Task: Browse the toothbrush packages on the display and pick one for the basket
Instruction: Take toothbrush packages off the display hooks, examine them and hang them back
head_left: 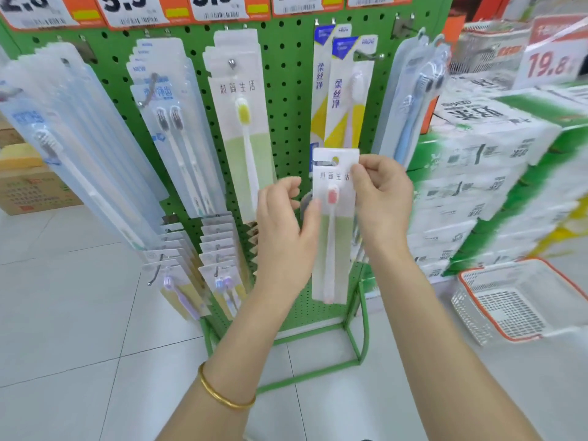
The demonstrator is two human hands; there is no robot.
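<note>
- Both forearms reach forward from the near edge, with one gold bracelet (222, 394) on the left wrist.
- Left hand (283, 237): back to the camera and raised. The thumb tip touches the left edge of the toothbrush package (334, 237). The other fingers are loosely curled and clear of it, gripping nothing.
- Right hand (383, 202): back to the camera and slightly higher than the left. It pinches the upper right part of the package, thumb on the printed front. I cannot tell how the fingers lie behind it.
- One package in hand, upright between the two hands and in front of the lower middle of the display (286, 90). It shows a pink brush head, a white upper card and a pale green lower half.
- One white basket (477, 326) with an orange rim sits on the floor (79, 313) to the right, well apart from the package.
- The display is a green pegboard stand. The upper row has five hanging groups of packages. The lower left has two groups of smaller packages.
- Far right: stacked white-and-green paper packs (483, 173).
- Price tags (133, 7) run along the top, cut off by the frame.
</note>
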